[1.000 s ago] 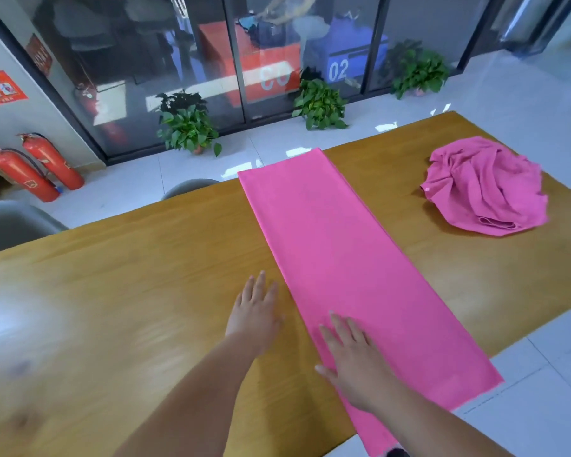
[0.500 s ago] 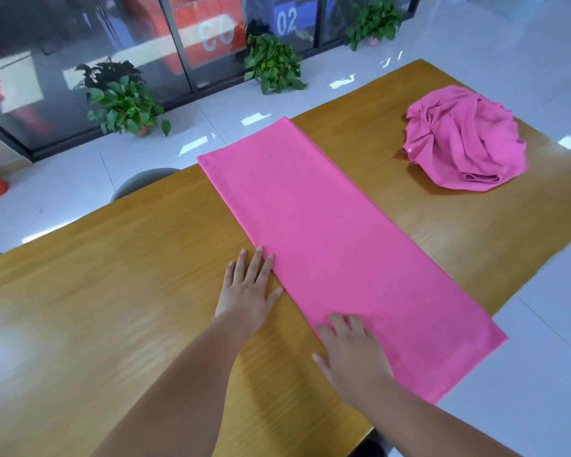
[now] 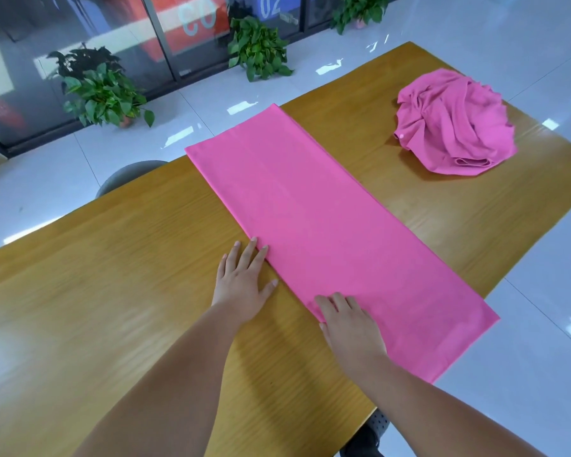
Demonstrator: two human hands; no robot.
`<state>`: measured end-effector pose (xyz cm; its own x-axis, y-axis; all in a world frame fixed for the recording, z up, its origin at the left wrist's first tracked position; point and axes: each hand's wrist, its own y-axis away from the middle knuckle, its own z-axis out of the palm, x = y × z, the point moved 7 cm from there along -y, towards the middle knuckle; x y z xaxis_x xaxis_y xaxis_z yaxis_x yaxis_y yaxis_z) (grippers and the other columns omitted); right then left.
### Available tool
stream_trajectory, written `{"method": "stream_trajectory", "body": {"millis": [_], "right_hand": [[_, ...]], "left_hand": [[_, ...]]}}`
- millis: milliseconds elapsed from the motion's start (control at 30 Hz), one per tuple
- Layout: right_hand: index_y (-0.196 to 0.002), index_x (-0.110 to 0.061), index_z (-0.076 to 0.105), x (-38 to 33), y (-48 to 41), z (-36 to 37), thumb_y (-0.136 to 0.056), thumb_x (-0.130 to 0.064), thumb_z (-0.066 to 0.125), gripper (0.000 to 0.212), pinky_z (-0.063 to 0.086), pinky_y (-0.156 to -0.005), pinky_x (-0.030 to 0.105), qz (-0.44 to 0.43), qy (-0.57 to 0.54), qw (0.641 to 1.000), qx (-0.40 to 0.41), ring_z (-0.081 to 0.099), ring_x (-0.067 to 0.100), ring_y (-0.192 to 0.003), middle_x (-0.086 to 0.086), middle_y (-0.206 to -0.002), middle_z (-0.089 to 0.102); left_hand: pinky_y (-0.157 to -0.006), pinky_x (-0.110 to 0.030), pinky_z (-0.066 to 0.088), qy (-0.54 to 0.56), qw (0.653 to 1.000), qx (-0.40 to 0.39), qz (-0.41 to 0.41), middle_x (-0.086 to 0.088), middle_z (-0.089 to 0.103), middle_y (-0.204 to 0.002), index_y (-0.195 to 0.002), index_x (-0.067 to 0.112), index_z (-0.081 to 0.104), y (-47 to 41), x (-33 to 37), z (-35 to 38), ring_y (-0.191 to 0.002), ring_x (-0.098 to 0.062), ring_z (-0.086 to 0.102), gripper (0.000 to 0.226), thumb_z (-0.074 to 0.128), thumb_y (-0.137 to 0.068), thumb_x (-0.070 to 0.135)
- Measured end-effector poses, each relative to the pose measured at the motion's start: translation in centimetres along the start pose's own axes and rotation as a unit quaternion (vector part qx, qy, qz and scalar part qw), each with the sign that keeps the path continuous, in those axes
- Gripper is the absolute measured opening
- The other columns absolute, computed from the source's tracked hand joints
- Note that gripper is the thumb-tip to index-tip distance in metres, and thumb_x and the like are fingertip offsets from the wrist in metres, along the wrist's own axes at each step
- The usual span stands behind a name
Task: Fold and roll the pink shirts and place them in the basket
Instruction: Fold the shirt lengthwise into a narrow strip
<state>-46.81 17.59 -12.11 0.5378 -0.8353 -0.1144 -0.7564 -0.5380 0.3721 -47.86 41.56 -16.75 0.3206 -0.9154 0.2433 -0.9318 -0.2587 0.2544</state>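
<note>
A pink shirt (image 3: 330, 219) lies folded into a long flat strip, running diagonally across the wooden table (image 3: 112, 291); its near end hangs past the table's right edge. My left hand (image 3: 244, 282) lies flat on the wood with its fingertips touching the strip's left edge. My right hand (image 3: 346, 321) rests palm down on the strip's near left edge, fingers slightly bent. A second pink shirt (image 3: 452, 123) sits crumpled in a heap at the table's far right. No basket is in view.
A grey chair back (image 3: 126, 176) stands beyond the table's far edge. Potted plants (image 3: 99, 90) line a glass wall on the white tiled floor. The floor lies close past the table's right edge.
My left hand has slid right until its fingertips reach the strip's edge. The right hand stays on the strip. My view has tilted down and nearer to the table.
</note>
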Motion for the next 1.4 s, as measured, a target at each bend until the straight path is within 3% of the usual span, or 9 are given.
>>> {"method": "stream_trajectory", "body": {"millis": [67,200,333,433,667,933,1000,1100,1400], "right_hand": [[-0.148,-0.036,0.046,-0.1,0.1,0.3,-0.083,-0.020,0.085,0.077,0.062,-0.064,0.034,0.001,-0.008,1.000,-0.018,0.063,0.017,-0.100,-0.008,-0.114,0.057],[-0.158,-0.043,0.032,-0.2,0.5,-0.2,-0.096,-0.013,0.066,0.077,0.060,-0.071,0.035,-0.014,-0.016,0.999,-0.025,0.059,0.016,-0.107,-0.008,-0.124,0.050],[-0.153,-0.047,0.041,0.0,0.7,-1.2,-0.095,-0.019,0.067,0.070,0.058,-0.060,0.033,-0.003,-0.043,0.999,0.004,0.057,0.015,-0.096,-0.008,-0.117,0.048],[-0.137,-0.041,0.064,1.0,0.5,-0.9,-0.070,-0.014,0.091,0.077,0.052,-0.044,0.025,0.008,-0.027,0.999,0.024,0.056,0.011,-0.087,-0.010,-0.111,0.047],[-0.165,-0.027,0.027,1.3,0.8,-1.7,-0.087,0.000,0.073,0.094,0.057,-0.097,0.027,-0.021,-0.022,1.000,-0.001,0.044,0.015,-0.129,-0.007,-0.153,0.029],[-0.166,-0.029,0.027,-1.7,3.0,-0.4,-0.091,0.012,0.056,0.090,0.043,-0.116,0.030,-0.087,-0.044,0.995,-0.024,0.038,0.018,-0.141,-0.012,-0.164,0.029],[-0.164,-0.030,0.033,-2.1,3.5,-0.4,-0.097,0.005,0.053,0.078,0.042,-0.117,0.030,-0.085,-0.083,0.993,-0.020,0.039,0.015,-0.140,-0.015,-0.161,0.034],[-0.162,-0.034,0.034,-2.2,4.4,-1.7,-0.108,-0.037,0.049,0.057,0.043,-0.115,0.030,-0.095,-0.108,0.990,-0.001,0.038,0.009,-0.140,-0.021,-0.157,0.037],[-0.167,-0.039,0.019,1.9,5.7,-5.4,-0.095,-0.088,0.025,0.088,0.027,-0.126,0.032,-0.093,-0.122,0.988,0.017,0.020,0.007,-0.154,-0.025,-0.168,0.022]], "left_hand": [[-0.132,-0.052,0.012,0.031,0.999,0.015,-0.016,0.011,-0.001,-0.177,-0.167,0.041,0.017,-0.2,0.0,-0.6,-0.163,-0.024,-0.003,0.073,0.044,-0.103,0.064],[-0.117,-0.052,0.039,0.087,0.990,0.093,-0.063,-0.004,0.029,-0.167,-0.159,0.038,0.041,-1.0,0.2,-3.0,-0.146,-0.034,0.033,0.056,0.047,-0.106,0.054],[-0.107,-0.047,0.048,0.228,0.959,0.099,-0.136,-0.010,0.044,-0.147,-0.159,0.031,0.043,-3.1,0.1,-4.2,-0.128,-0.034,0.051,0.061,0.061,-0.103,0.047],[-0.094,-0.037,0.052,0.332,0.919,0.083,-0.196,-0.009,0.053,-0.141,-0.160,0.030,0.043,-4.9,0.1,-4.9,-0.119,-0.031,0.062,0.069,0.072,-0.098,0.039],[-0.102,-0.042,0.056,0.376,0.894,0.077,-0.232,-0.002,0.069,-0.123,-0.147,0.019,0.061,-6.7,-0.7,-4.8,-0.115,-0.027,0.068,0.062,0.079,-0.088,0.016],[-0.096,-0.036,0.055,0.408,0.875,0.082,-0.246,0.000,0.067,-0.133,-0.150,0.025,0.059,-2.5,-3.9,-3.6,-0.114,-0.023,0.066,0.065,0.081,-0.089,0.016],[-0.091,-0.034,0.053,0.426,0.865,0.088,-0.251,0.004,0.067,-0.126,-0.149,0.026,0.060,-1.4,-4.3,-3.9,-0.111,-0.023,0.067,0.063,0.080,-0.089,0.018],[-0.106,-0.043,0.054,0.455,0.851,0.096,-0.245,0.001,0.067,-0.138,-0.148,0.029,0.060,-0.4,-4.2,-4.8,-0.124,-0.026,0.065,0.060,0.077,-0.091,0.030],[-0.114,-0.052,0.049,0.547,0.810,0.057,-0.204,0.005,0.056,-0.153,-0.158,0.039,0.044,-1.9,0.5,-8.4,-0.136,-0.022,0.058,0.088,0.070,-0.079,0.068]]}}
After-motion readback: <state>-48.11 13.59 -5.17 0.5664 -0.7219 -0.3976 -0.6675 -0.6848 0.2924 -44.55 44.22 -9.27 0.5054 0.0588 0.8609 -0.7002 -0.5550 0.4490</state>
